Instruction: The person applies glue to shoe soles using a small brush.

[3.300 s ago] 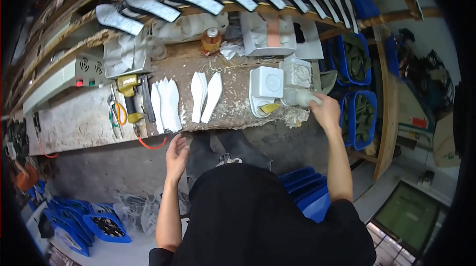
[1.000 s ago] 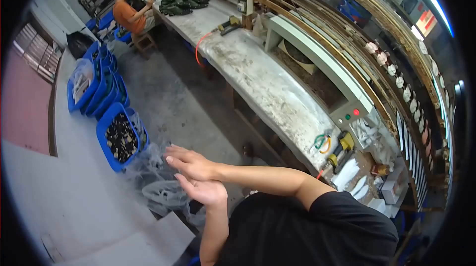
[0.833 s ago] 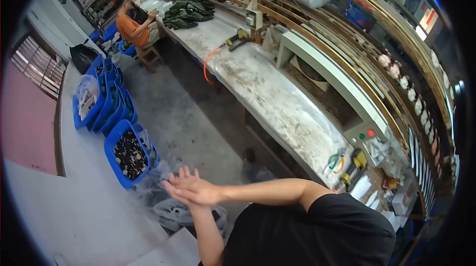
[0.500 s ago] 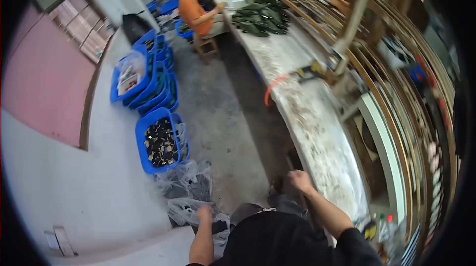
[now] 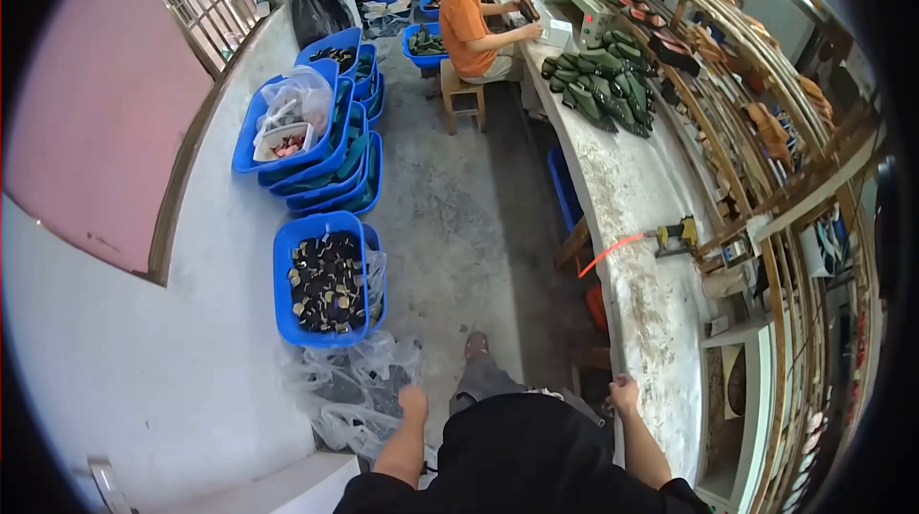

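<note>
My left hand (image 5: 414, 403) hangs at my side, fingers curled and nothing showing in them. Behind it, clear plastic bags (image 5: 337, 418) lie on the floor by the wall. My right hand (image 5: 624, 393) is closed with no object visible in it, right at the near edge of the long workbench (image 5: 661, 409). Farther up the bench lies a yellow and black air-powered tool (image 5: 678, 236) with an orange hose (image 5: 613, 251). One of my feet (image 5: 476, 345) shows ahead on the concrete floor.
Blue bins, one holding black pieces (image 5: 325, 286), line the left wall, with stacked blue bins (image 5: 330, 155) beyond. Dark green shoe uppers (image 5: 603, 83) are heaped on the bench. A person in orange (image 5: 469, 21) sits on a wooden stool (image 5: 461, 98). Wooden racks (image 5: 737, 131) run along the right.
The view has turned left and moved forward along the bench; the air tool is lower and farther right. Both hands have shifted in view, the right one down and to the right.
</note>
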`<state>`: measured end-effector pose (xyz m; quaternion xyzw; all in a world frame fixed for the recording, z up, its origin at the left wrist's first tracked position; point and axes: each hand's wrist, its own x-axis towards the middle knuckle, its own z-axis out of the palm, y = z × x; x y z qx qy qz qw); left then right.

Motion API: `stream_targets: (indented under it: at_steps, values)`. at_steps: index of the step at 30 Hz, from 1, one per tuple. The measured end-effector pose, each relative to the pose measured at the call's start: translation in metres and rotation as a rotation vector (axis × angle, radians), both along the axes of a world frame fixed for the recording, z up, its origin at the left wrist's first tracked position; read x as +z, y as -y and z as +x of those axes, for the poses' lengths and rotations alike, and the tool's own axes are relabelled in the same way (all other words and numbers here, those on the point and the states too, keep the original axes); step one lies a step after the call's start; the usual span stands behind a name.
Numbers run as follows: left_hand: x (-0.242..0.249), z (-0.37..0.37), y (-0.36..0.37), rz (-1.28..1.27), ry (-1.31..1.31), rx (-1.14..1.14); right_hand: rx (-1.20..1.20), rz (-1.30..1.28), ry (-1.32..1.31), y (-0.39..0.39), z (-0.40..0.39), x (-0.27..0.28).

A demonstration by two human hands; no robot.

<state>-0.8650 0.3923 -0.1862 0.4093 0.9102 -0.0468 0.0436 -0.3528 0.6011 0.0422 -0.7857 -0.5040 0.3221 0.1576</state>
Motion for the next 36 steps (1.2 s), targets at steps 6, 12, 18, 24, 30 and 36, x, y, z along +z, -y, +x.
stream_targets:
  at_steps: [6,12,18,24,30,36]
  values:
    - [0.092,-0.128,-0.254,0.785,1.229,0.633,-0.065,0.022,0.028,-0.050,-0.038,0.041]
    - [0.122,-0.125,-0.332,0.881,1.634,0.552,-0.220,-0.097,0.059,-0.018,-0.035,0.037]
    - [-0.004,-0.060,-0.270,0.443,1.675,0.537,-0.498,-0.051,0.109,0.026,-0.046,0.005]
    - [0.017,-0.077,-0.185,0.028,1.491,0.781,-0.725,0.249,-0.031,-0.016,-0.033,-0.019]
    - [0.069,-0.082,-0.278,0.598,1.304,1.001,-0.355,0.253,-0.358,-0.165,-0.024,-0.011]
    - [0.188,-0.012,-0.482,0.436,1.362,0.565,-0.404,0.328,-0.498,-0.277,0.000,-0.019]
